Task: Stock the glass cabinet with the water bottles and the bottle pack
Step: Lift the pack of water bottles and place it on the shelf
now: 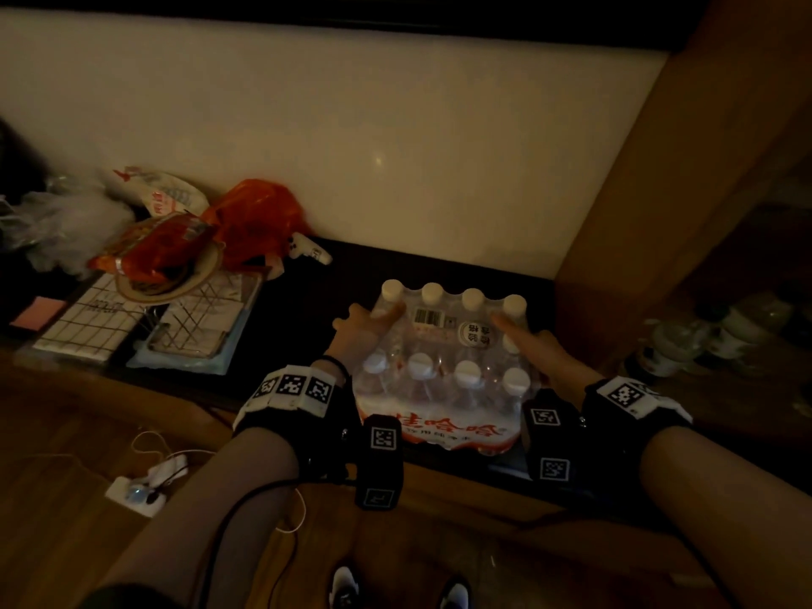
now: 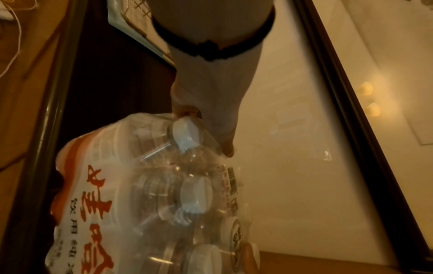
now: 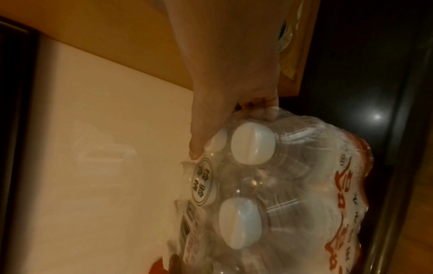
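The pack (image 1: 444,358), on the dark shelf (image 1: 439,265) beside the wooden post (image 1: 637,191), is gripped at its ends by left hand (image 1: 360,329) and right hand (image 1: 534,345); likely heavy, slippery film.

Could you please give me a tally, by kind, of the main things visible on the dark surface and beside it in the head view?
Bottle pack, held at its two ends by the left hand and right hand: 1
White caps showing on its top: 8
Orange plastic bag: 1
Red snack packet: 1
Grid-lined pad: 1
White power strip: 1
Total: 13
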Action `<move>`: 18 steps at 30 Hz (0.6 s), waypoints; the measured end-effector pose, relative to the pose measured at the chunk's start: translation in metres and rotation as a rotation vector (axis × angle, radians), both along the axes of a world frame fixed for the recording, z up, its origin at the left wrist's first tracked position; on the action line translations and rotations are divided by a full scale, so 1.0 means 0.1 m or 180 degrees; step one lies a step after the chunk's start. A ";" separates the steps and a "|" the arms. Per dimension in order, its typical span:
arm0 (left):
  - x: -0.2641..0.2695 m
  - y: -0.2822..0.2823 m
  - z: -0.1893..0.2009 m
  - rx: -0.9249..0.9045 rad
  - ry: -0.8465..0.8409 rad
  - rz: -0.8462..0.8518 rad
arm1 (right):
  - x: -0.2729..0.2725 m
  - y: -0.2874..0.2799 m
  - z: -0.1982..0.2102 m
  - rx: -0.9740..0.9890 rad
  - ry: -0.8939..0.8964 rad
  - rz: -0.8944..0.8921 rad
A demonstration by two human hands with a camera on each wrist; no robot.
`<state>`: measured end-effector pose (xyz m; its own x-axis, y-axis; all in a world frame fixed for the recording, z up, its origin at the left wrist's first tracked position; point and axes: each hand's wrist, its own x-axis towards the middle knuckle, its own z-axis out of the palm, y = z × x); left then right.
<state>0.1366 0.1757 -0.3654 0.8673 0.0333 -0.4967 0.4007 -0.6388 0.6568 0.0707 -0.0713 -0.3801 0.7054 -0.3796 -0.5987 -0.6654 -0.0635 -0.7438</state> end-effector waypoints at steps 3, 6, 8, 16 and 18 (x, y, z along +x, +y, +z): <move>0.03 0.00 0.08 0.0055 0.0127 0.0209 | 0.00 0.04 -0.02 -0.0184 0.0117 -0.0054; 0.08 0.03 0.12 0.0070 0.0309 0.0164 | -0.01 0.10 0.00 -0.0404 0.0340 -0.0066; 0.14 0.08 0.07 0.0085 0.0257 0.0038 | -0.03 0.16 0.07 -0.0529 0.0459 -0.0020; 0.17 0.18 -0.02 -0.0268 0.0306 -0.0084 | -0.05 0.30 0.15 -0.0658 0.0577 -0.0096; 0.16 0.22 -0.03 -0.0437 0.0359 0.0013 | -0.07 0.34 0.17 -0.0654 0.0496 -0.0213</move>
